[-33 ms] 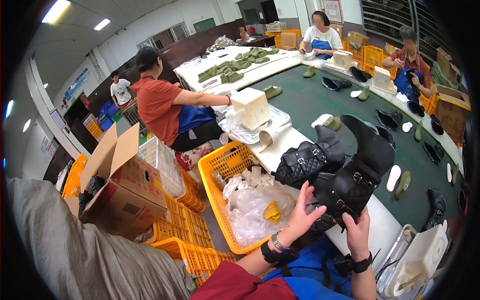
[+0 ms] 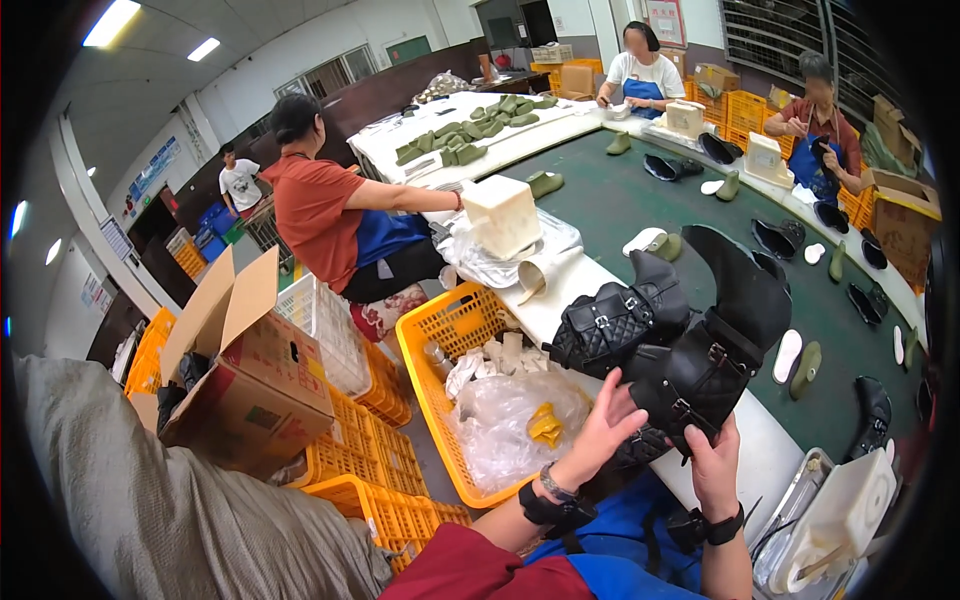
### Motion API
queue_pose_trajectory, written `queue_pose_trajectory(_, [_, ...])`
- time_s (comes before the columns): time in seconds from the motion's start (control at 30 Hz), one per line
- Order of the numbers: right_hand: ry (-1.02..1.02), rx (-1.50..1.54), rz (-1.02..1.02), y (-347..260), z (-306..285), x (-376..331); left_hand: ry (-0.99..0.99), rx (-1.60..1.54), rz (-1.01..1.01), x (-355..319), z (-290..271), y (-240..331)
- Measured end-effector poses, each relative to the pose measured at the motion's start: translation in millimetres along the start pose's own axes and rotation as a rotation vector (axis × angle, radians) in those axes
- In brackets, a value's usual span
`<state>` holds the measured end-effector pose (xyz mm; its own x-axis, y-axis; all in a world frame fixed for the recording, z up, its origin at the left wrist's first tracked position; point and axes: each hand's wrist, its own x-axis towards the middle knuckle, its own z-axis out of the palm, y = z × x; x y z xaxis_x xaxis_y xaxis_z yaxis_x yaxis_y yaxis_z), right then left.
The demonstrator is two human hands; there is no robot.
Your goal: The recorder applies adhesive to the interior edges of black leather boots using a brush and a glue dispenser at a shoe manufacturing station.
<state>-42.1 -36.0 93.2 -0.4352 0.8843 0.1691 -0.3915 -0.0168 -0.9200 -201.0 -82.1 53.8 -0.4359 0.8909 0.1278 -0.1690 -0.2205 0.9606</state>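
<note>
The fingers of our right hand (image 2: 715, 470) are clamped on the lower part of the boot (image 2: 705, 370), thumb on the near side. Those of our left hand (image 2: 592, 440) are spread, thumb apart, close by its left side; whether they touch the leather we cannot tell. The boot is tilted over the near edge of the table (image 2: 772, 440), just beside a quilted boot (image 2: 625, 315).

As far as we can judge, the boot's straps are on and buckled, so that much looks done. An insole (image 2: 787, 356) and a green last (image 2: 806, 370) lie loose beyond it, apart from any boot; nothing we see shows them fitted. The boot's inside is hidden, so what is left there we cannot say.

Farther right stands a tub (image 2: 845, 505); to the left, a yellow crate (image 2: 420, 350) holds plastic bags (image 2: 510, 430).
</note>
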Motion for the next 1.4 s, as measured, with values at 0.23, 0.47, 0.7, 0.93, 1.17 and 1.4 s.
queue_pose_trajectory(0.23, [-0.097,-0.033,0.039,19,-4,-1,-0.259,-0.548,-0.343,-4,-10,-1])
queue_pose_trajectory(0.47, [-0.14,-0.058,0.168,-4,-9,-1,-0.34,-0.607,-0.273,-4,-5,6])
queue_pose_trajectory(0.7, [-0.287,0.099,0.257,5,-11,9,-0.237,-0.521,-0.18,-4,-16,19])
queue_pose_trajectory(0.93, [-0.258,0.091,0.183,10,-23,5,-0.35,-0.63,-0.228,0,0,22])
queue_pose_trajectory(1.17, [-0.189,-0.007,0.158,21,-23,2,-0.323,-0.371,-0.305,-2,-8,1])
queue_pose_trajectory(1.4, [-0.105,-0.102,0.085,23,-19,4,-0.362,-0.309,-0.453,1,-10,5])
